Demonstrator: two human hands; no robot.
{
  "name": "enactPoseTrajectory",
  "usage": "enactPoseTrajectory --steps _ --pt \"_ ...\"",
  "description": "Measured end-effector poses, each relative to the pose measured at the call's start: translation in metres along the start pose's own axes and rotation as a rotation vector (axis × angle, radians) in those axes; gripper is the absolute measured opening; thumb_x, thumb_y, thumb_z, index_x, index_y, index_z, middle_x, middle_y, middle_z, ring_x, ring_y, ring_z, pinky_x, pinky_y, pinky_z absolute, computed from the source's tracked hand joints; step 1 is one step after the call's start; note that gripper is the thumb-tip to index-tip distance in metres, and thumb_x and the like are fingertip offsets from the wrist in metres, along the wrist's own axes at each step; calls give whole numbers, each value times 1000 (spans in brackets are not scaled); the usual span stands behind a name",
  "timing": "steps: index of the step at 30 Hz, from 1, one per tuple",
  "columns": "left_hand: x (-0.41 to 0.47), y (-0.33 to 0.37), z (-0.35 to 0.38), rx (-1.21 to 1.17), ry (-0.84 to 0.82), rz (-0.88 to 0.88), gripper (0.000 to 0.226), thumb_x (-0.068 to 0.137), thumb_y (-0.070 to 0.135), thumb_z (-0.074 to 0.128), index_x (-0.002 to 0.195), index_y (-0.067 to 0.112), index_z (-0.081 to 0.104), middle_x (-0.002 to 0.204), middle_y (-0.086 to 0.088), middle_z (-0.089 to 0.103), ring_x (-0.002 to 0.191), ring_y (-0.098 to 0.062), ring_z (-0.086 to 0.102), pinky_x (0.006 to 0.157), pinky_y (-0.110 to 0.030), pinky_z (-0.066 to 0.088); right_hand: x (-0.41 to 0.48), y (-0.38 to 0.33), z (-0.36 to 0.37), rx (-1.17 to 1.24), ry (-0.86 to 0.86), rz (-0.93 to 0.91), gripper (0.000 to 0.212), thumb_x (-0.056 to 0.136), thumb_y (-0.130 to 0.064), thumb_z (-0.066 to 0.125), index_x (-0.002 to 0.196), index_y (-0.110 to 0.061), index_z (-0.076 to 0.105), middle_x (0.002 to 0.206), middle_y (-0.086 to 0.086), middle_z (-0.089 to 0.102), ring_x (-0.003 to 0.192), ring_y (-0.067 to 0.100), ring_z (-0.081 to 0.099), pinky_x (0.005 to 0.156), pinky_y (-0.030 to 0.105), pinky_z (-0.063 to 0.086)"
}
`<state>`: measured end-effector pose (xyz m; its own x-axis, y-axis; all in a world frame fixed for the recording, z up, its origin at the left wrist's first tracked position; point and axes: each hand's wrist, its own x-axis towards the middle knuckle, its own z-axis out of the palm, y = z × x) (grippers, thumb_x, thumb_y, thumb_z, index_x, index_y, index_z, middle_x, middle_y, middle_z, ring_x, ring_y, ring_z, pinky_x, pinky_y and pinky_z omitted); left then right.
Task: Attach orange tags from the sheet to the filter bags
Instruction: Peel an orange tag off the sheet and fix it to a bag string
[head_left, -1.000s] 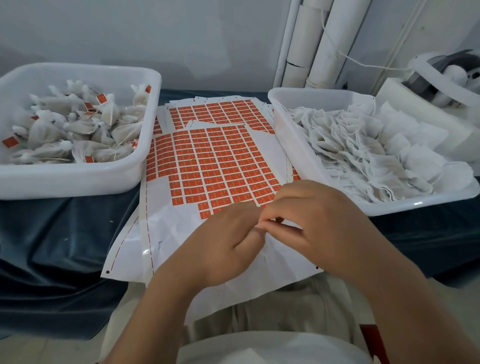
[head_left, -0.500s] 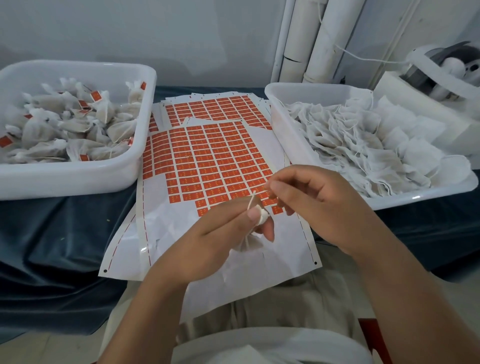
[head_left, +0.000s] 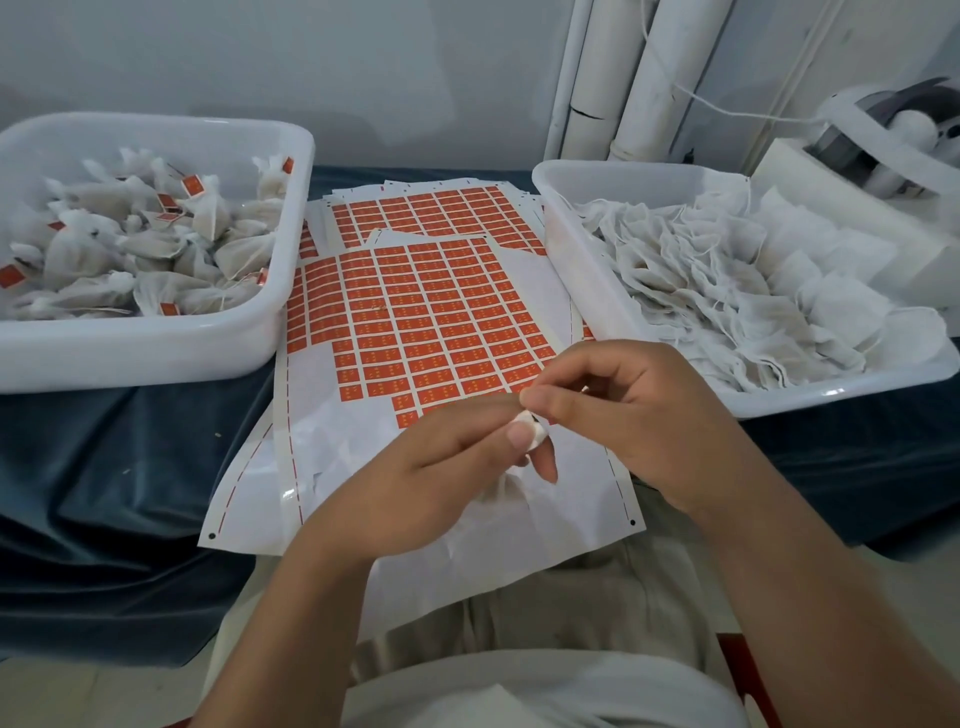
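A white sheet (head_left: 415, 306) covered with rows of small orange tags lies on the table between two tubs. Over its bare lower part, my left hand (head_left: 441, 478) pinches a small white filter bag (head_left: 532, 423) by its gathered top; the bag's body hangs behind my fingers. My right hand (head_left: 639, 410) has thumb and forefinger pinched together right at the bag's top. Whether it holds a tag or the string is hidden.
A white tub (head_left: 156, 348) at the left holds several filled bags with orange tags. A white tub (head_left: 587, 275) at the right holds flat empty filter bags. A second tag sheet (head_left: 431, 208) lies behind. White pipes (head_left: 623, 78) and a machine (head_left: 883, 140) stand behind, right.
Both hands were joined low over the sheet; they then parted with the bag visible in my left fingers. My right fingertips have now come back to the bag's top.
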<state>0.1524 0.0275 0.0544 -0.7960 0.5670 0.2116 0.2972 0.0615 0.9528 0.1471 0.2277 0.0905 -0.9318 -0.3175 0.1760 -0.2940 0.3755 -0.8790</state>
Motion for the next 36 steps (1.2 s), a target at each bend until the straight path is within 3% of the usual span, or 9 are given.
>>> enactPoseTrajectory --steps 3,6,11,15,19,23,28,32,36 --pt "1 0 -1 -43 39 40 34 108 36 39 102 44 71 103 15 71 102 -14 68 86 -15 51 0 1 1 46 30 -17 11 87 -43 75 90 -34 81 88 -6 78 87 19 75 81 34 62" --pt "1 0 0 -94 84 27 36 107 41 39 100 50 72 102 18 71 103 -10 68 86 -13 52 0 0 2 50 39 -89 5 91 -28 75 90 -28 80 88 -3 76 85 22 73 79 37 62" --pt "-3 -5 -3 -219 131 -46 45 97 72 47 90 40 77 95 9 71 96 -15 67 87 -27 52 -4 -7 -4 -381 24 -430 12 97 -17 70 99 -18 81 93 -8 73 88 13 69 78 21 51" --pt "-3 -8 -9 -179 120 -91 46 94 73 48 80 39 76 91 4 71 94 -23 67 94 -45 53 -8 -8 -7 -625 10 -593 15 99 -18 69 101 -11 82 95 0 74 87 15 67 79 30 52" --pt "-4 -7 -14 -114 70 -157 40 99 58 48 74 41 74 90 12 73 95 -12 70 86 -28 52 -8 -9 -4 -725 6 -631 12 99 -18 71 98 -10 81 94 1 73 85 18 66 78 34 52" --pt "-4 -9 -15 -105 39 -182 39 99 55 46 76 43 75 90 13 73 96 -10 70 85 -15 51 -9 -8 6 -762 57 -609 13 97 -14 68 89 -10 78 87 1 70 79 19 62 73 35 51" --pt "-4 -21 -13 -331 134 -230 40 89 57 57 82 24 77 96 -5 72 98 -29 67 105 -60 48 -6 -9 11 -450 50 -390 15 91 -16 64 83 -23 74 83 -11 68 80 14 63 72 32 51" --pt "0 -22 -8 -482 83 -194 37 99 43 58 80 15 73 79 -6 64 78 -20 63 85 -38 55 -5 -10 7 -162 -57 -235 25 96 -7 68 85 -28 75 86 -11 74 89 19 70 77 29 55" --pt "1 -25 -9 -568 86 -184 40 104 34 45 78 18 72 73 4 63 71 -13 62 82 -39 50 -5 -7 6 -290 43 -260 14 96 -10 73 90 -22 78 84 -16 71 85 12 68 74 12 47"
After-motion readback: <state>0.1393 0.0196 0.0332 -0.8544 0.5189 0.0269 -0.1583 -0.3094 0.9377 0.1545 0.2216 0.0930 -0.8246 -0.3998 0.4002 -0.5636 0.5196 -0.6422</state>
